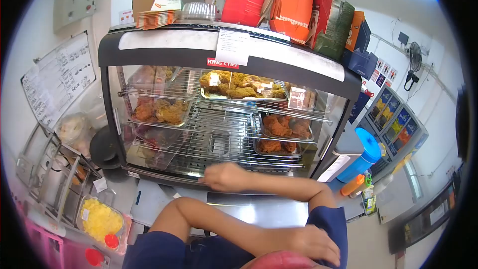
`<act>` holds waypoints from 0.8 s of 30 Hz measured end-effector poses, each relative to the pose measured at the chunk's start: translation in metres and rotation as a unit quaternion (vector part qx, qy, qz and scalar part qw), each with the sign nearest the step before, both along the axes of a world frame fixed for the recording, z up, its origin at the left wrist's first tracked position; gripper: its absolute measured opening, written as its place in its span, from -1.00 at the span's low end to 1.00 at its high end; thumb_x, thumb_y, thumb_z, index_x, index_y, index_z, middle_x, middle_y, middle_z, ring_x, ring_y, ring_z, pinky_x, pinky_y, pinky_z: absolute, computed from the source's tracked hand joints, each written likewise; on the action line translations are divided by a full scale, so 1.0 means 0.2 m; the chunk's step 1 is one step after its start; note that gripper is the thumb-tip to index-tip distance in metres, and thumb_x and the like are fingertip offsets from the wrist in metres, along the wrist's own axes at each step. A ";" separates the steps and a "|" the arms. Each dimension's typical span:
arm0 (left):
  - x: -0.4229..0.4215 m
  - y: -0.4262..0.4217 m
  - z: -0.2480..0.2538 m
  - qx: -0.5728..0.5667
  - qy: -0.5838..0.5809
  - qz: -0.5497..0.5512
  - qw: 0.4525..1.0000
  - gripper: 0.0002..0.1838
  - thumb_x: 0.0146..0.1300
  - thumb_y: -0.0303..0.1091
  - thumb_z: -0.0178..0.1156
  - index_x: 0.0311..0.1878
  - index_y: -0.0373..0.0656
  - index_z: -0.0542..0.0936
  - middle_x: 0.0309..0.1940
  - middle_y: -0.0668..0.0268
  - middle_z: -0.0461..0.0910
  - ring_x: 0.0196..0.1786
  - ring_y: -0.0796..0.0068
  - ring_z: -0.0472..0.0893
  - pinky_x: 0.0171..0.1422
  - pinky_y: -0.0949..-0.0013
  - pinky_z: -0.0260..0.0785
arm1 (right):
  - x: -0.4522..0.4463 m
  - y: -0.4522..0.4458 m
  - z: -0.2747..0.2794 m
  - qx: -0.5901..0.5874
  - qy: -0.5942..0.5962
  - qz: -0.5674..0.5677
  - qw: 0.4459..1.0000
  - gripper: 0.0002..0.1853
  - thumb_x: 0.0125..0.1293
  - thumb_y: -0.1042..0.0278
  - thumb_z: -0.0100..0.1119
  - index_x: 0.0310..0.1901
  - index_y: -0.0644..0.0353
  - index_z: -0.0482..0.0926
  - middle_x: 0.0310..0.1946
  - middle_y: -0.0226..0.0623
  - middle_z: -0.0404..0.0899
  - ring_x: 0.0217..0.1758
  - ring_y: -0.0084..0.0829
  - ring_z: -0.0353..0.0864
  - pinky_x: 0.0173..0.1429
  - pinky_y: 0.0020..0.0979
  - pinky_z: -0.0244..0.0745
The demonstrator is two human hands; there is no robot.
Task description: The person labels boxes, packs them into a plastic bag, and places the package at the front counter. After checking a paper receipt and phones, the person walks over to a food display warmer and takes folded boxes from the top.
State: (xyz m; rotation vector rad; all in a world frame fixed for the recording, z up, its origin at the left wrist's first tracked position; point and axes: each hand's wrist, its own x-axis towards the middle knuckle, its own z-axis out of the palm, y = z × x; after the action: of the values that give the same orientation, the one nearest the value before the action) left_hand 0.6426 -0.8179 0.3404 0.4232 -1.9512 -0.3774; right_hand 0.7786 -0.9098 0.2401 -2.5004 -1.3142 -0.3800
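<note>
My right hand reaches across to the lower front edge of a glass-fronted food warmer. Its fingers are curled and somewhat blurred; whatever they hold, if anything, cannot be made out. Below it my left forearm crosses in front of my body. My left hand is near my right sleeve, fingers stretched out and holding nothing visible. Inside the warmer, fried chicken fills a tray on the upper rack. Darker fried pieces sit in trays at the right, and more chicken is at the left.
Red and orange cardboard packaging stands on top of the warmer. A tub of yellow food is at the lower left, beside a metal rack. At the right are a blue-lidded container and an orange bottle.
</note>
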 end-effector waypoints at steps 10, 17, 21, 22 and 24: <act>0.64 0.48 -0.60 0.298 0.268 0.394 0.827 -0.79 0.26 -0.41 0.16 -0.07 -0.24 0.59 -0.17 0.26 0.63 -0.05 0.48 0.58 0.10 0.37 0.37 | 0.29 -0.53 1.32 0.088 -0.521 -0.240 0.815 -0.89 0.03 0.45 0.25 -0.36 0.15 0.56 -0.38 -0.32 0.57 -0.34 -0.30 0.57 -0.27 -0.34 0.50; 0.74 0.74 -0.77 0.167 0.425 0.574 0.680 -0.82 0.28 -0.40 0.12 -0.14 -0.30 0.56 -0.26 0.22 0.61 -0.16 0.51 0.56 0.00 0.48 0.34 | 0.60 -0.84 1.92 0.194 -0.477 -0.411 0.752 -0.66 0.14 0.11 0.20 -0.19 0.22 0.58 -0.35 -0.16 0.61 -0.24 -0.21 0.61 -0.12 -0.24 0.48; 0.79 0.75 -0.72 0.128 0.420 0.598 0.671 -0.84 0.28 -0.43 0.10 -0.15 -0.31 0.55 -0.30 0.24 0.61 -0.24 0.56 0.53 -0.06 0.51 0.32 | 0.88 -0.99 2.16 0.259 -0.460 -0.465 0.711 -0.51 0.05 -0.01 0.24 -0.12 0.25 0.59 -0.30 -0.10 0.63 -0.22 -0.23 0.62 -0.07 -0.30 0.48; 0.80 0.74 -0.70 0.115 0.430 0.590 0.673 -0.84 0.28 -0.44 0.09 -0.16 -0.31 0.56 -0.31 0.24 0.61 -0.22 0.55 0.54 -0.05 0.50 0.33 | 0.93 -0.99 2.20 0.254 -0.455 -0.478 0.707 -0.46 0.02 -0.05 0.26 -0.13 0.28 0.59 -0.27 -0.05 0.63 -0.17 -0.19 0.63 -0.04 -0.29 0.49; 0.81 0.72 -0.63 0.114 0.422 0.591 0.678 -0.84 0.27 -0.43 0.10 -0.17 -0.31 0.56 -0.31 0.24 0.61 -0.21 0.54 0.54 -0.03 0.49 0.34 | 0.98 -0.97 2.27 0.250 -0.408 -0.508 0.716 -0.43 -0.03 -0.07 0.30 -0.16 0.31 0.60 -0.25 0.00 0.63 -0.14 -0.15 0.64 -0.01 -0.26 0.51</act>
State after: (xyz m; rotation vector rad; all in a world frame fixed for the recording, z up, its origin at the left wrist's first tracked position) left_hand 0.8052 -0.6735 0.2137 1.2900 -0.4516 0.0797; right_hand 0.9737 -1.1047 0.6949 -2.3006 0.2642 -1.9181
